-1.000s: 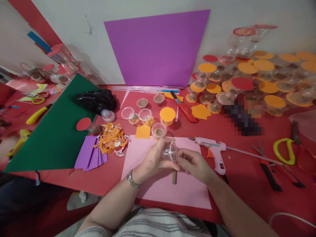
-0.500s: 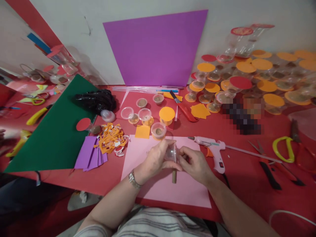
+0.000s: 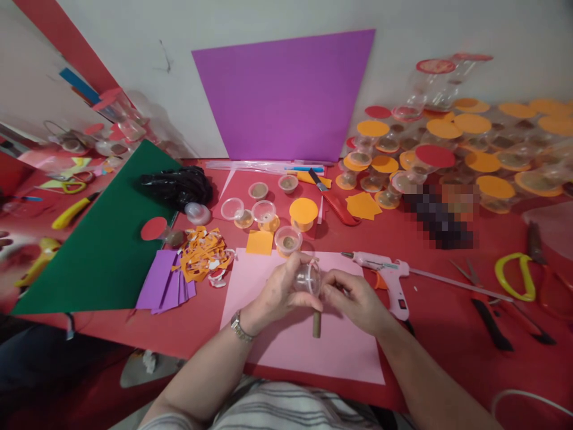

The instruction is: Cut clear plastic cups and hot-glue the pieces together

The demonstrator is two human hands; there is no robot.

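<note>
My left hand [image 3: 284, 291] is closed around a small clear plastic cup [image 3: 308, 278], which lies sideways with its mouth turned to the right. Close by that mouth, my right hand [image 3: 351, 297] has its fingers curled and pinched together; whatever they hold, if anything, is hidden. Below the cup a short brown cylinder [image 3: 316, 324] rests on the pink sheet [image 3: 273, 358]. Just beyond my hands stands a clear cup with brown contents [image 3: 288, 240]. The pink glue gun [image 3: 385, 269] lies to the right of my right hand.
Orange scraps [image 3: 203, 254] and purple paper pieces [image 3: 163, 283] lie at left, near a green sheet [image 3: 102, 239] and a black plastic bag [image 3: 176, 186]. A red-handled cutter [image 3: 338, 203] lies behind. Scissors [image 3: 487, 304] and pliers [image 3: 535, 251] are at right. Cup assemblies with orange discs [image 3: 474, 123] crowd the back right.
My left hand has turned the cup a little, so more of its open end faces me. The right fingers have shifted slightly beside the rim. The whole view has moved slightly.
</note>
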